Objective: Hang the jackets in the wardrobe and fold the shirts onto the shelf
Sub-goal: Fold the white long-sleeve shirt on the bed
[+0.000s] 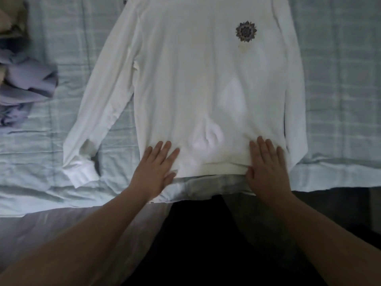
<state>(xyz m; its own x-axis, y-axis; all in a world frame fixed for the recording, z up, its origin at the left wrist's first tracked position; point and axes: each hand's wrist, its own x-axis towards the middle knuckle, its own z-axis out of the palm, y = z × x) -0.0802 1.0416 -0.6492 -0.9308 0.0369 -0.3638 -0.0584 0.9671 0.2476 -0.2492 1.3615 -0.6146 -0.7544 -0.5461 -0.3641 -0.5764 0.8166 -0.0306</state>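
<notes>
A white long-sleeved shirt (198,83) lies flat and front-up on the bed, with a dark flower emblem (246,31) on its chest. Its collar is cut off by the top edge. The left sleeve (99,112) stretches out diagonally to a cuff near the bed's front; the right sleeve lies along the body. My left hand (154,170) presses flat on the hem at the lower left, fingers straight. My right hand (266,164) presses flat on the hem at the lower right, fingers straight and together.
The shirt lies on a pale green checked bedspread (342,100). A crumpled lilac garment (26,87) sits at the left edge, with beige cloth (10,19) behind it. The bed's front edge (206,188) runs just below my hands; dark floor lies beneath.
</notes>
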